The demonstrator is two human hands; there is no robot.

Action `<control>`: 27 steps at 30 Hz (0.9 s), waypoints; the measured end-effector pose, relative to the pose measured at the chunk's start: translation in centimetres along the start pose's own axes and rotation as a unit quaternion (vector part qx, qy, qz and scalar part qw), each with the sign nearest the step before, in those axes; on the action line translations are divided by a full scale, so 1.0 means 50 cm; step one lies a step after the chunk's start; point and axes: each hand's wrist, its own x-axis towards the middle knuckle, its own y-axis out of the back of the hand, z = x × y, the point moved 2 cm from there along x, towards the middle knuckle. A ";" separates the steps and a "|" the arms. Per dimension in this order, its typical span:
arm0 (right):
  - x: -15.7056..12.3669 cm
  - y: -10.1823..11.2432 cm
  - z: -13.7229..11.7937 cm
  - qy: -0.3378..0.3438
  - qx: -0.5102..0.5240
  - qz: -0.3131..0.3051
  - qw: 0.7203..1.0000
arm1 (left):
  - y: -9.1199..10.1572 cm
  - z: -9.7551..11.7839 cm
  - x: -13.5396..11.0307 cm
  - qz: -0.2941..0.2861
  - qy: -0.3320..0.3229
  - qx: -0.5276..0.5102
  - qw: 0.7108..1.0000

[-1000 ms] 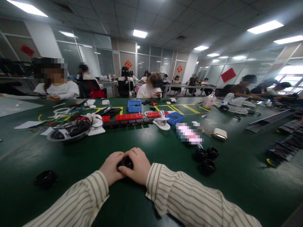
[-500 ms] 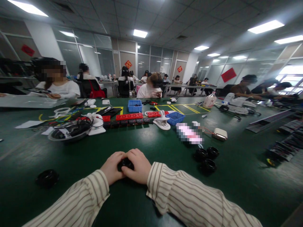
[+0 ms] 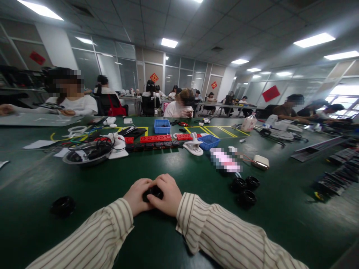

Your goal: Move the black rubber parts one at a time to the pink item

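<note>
Both my hands are wrapped round one round, glossy black ring-shaped part [image 3: 155, 192] just above or on the green table; whether it touches the top I cannot tell. My left hand [image 3: 137, 197] is closed on its left side. Over its far and right sides curl the fingers of my right hand [image 3: 167, 194], with the thumb along the near edge. Much of the part is hidden by the fingers. A similar black ring-shaped part [image 3: 63, 206] lies off to the left, and three more black ring-shaped parts [image 3: 246, 198] sit clustered to the right.
Farther back on the green table [image 3: 174, 164] are a bowl of cables [image 3: 86, 158], a red-and-black strip [image 3: 155, 144], a white clip stand [image 3: 194, 145] and two blue bins [image 3: 162, 127]. A phone-like item [image 3: 226, 160] lies at right. People sit beyond and alongside.
The view has turned slightly, so the table things appear shifted a little to the right. Both hands stay round the same black part, with only a slight movement.
</note>
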 end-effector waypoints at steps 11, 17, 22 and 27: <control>-0.003 0.008 -0.005 0.065 0.031 -0.005 0.997 | -0.008 0.000 -0.005 0.003 -0.014 0.022 1.000; -0.001 0.000 0.002 -0.003 -0.025 -0.011 1.000 | -0.006 0.015 -0.004 0.005 0.017 0.062 0.998; 0.001 0.005 -0.007 0.046 -0.001 -0.015 0.999 | 0.002 0.022 0.000 -0.004 -0.002 0.000 1.000; -0.004 0.003 -0.013 0.120 0.039 -0.050 0.991 | -0.002 0.019 -0.002 -0.029 -0.030 -0.042 0.998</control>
